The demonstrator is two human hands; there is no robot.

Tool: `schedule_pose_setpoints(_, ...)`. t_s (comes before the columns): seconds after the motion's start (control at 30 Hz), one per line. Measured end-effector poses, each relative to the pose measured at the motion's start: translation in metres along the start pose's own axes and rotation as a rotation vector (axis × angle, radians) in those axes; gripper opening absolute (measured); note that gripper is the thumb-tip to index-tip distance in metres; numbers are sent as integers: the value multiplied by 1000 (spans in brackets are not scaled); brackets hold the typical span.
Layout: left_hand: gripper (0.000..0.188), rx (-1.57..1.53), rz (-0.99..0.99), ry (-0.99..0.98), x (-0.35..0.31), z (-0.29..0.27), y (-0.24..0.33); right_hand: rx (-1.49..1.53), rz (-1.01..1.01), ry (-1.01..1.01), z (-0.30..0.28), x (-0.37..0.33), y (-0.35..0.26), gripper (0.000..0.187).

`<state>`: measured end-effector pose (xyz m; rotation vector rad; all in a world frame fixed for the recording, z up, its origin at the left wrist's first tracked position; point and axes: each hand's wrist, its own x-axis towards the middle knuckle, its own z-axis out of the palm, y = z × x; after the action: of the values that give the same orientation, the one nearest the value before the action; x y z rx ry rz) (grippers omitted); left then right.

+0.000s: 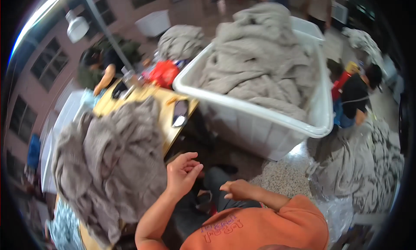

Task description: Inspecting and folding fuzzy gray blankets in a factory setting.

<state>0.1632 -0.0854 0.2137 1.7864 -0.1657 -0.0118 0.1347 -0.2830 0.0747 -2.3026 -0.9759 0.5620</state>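
My left hand [183, 175] is raised in front of my lap, just off the edge of the grey-brown fleecy cloth [112, 159]. Its fingers are half bent and stand a little apart, with nothing visible between them. Lower and to the right, my right hand [239, 190] hovers over my dark trousers. Thumb and forefinger point left with a small gap, and no held thing shows there. The cloth lies heaped over the yellow tabletop [149, 94] and hangs down its near side. A dark phone [180, 112] rests by the table's right edge.
A large white tub [255, 133] heaped with grey fleecy cloth [264, 59] stands ahead. A red plastic bag [164, 74] lies at the table's far end, near a bent-over person [104, 68]. Another person [355, 96] crouches at right beside piled cloth [359, 163]. A white lamp [77, 27] hangs upper left.
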Motion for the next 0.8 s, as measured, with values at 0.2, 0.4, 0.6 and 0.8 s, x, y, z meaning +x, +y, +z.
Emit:
schedule_pose_setpoints(0.2,36,36,316,-65,-57,-47,141,-58,-73,-53,4,31,-12,31)
schedule_pose_setpoints(0.4,19,93,581,25,-62,-60,162,-181,-201,-295,31,58,-47,29)
schedule_pose_setpoints(0.6,23,1139,633,688,-5,-181,116,-292,-46,-365,30,63,-51,38)
schedule_pose_setpoints(0.8,50,1900,-88,668,-17,-369,39,-353,-21,-354,35,49,-40,38)
